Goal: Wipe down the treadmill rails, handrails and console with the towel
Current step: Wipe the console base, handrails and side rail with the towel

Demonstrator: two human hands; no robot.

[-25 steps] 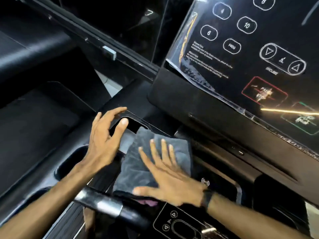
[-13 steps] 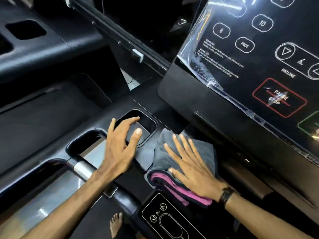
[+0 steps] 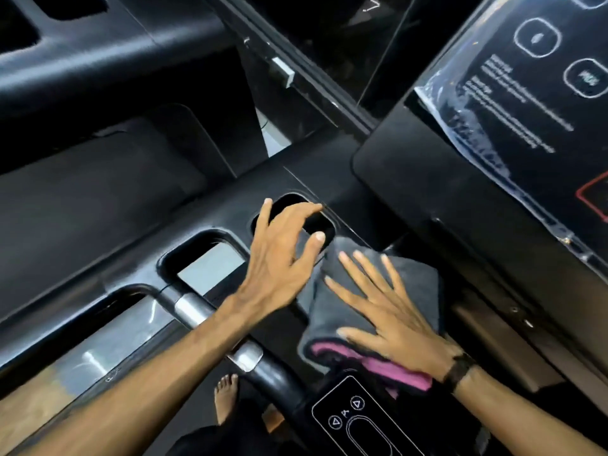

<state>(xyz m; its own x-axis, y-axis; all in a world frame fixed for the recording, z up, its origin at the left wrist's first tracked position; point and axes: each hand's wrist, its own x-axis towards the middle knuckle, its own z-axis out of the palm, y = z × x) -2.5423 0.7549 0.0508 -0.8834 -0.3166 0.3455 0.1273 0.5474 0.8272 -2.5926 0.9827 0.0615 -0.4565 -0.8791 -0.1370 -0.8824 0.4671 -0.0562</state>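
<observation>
A folded grey towel (image 3: pixel 413 278) with a pink inner layer lies flat on the black treadmill console tray (image 3: pixel 335 179), just below the tilted display panel (image 3: pixel 533 103). My right hand (image 3: pixel 391 320) presses flat on the towel with fingers spread. My left hand (image 3: pixel 283 255) hovers beside it with fingers spread and relaxed, over a rectangular cup recess (image 3: pixel 296 212), holding nothing. A black handrail (image 3: pixel 210 320) with silver sensor bands runs under my left forearm.
A larger open slot (image 3: pixel 200 258) in the tray lies left of the cup recess. A small control pad (image 3: pixel 355 419) with arrow buttons sits near the bottom. A bare foot (image 3: pixel 225 396) shows below on the deck. A neighbouring black machine fills the upper left.
My view has shifted left and down along the tray. My right hand has slid the towel slightly toward the cup recess, and my left hand has drawn closer to it.
</observation>
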